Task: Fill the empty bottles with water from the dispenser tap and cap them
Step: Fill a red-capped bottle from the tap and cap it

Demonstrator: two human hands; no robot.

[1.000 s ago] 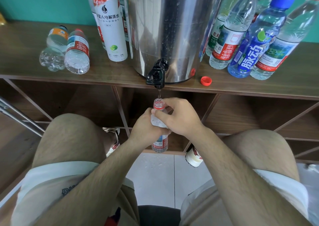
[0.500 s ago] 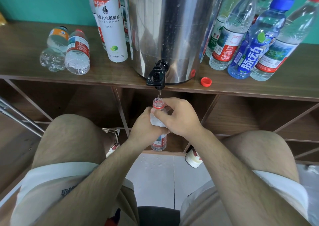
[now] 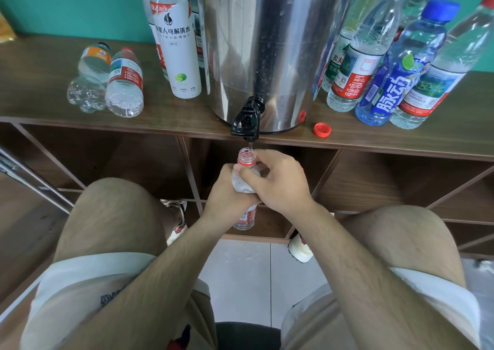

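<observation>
Filling hasn't changed much in the last second: left hand (image 3: 227,192) and right hand (image 3: 278,181) keep their grip clenched on the bottle (image 3: 247,160), right under the tap (image 3: 247,121) at the surface's (image 3: 40,82) front edge. Cap (image 3: 322,129) waits near that edge, so capping's probably next.

Glossy steel dispenser (image 3: 267,50) (droplet-speckled), matt wood shelf (image 3: 40,82), clear plastic bottle (image 3: 242,186)

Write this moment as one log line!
filling | bottle under tap, uncapped | left hand, right hand hold it | red cap on shelf
</observation>
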